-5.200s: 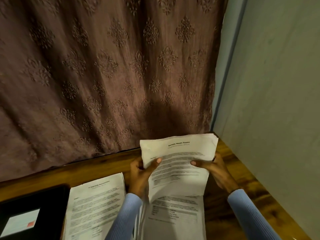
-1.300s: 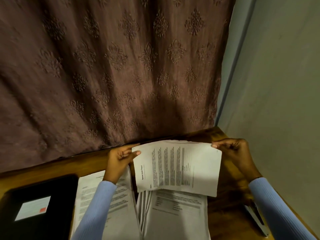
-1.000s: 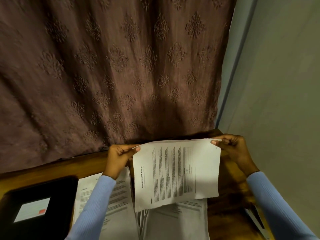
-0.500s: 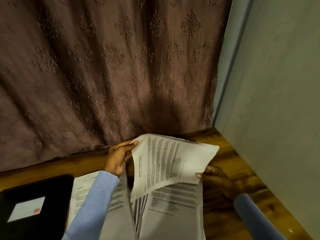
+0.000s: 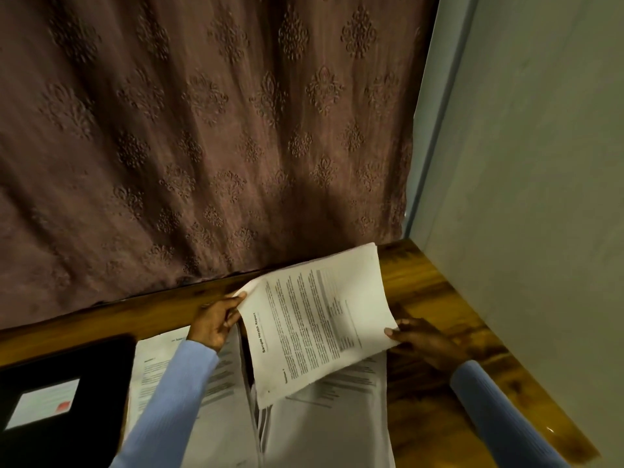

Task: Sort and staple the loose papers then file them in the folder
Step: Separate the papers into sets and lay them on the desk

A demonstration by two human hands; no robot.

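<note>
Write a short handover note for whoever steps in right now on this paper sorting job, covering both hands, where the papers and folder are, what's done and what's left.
Left hand: pinches the top left corner of the Sample Health Report sheets.
Right hand: grips their right edge; sheets are turned sideways, raised above the middle pile.
Left pile: flat on the wooden desk, partly under the left sleeve.
Black folder: closed, far left.
Done: papers appear split into piles.
Left: finish sorting, staple, file. No stapler in view.
</note>
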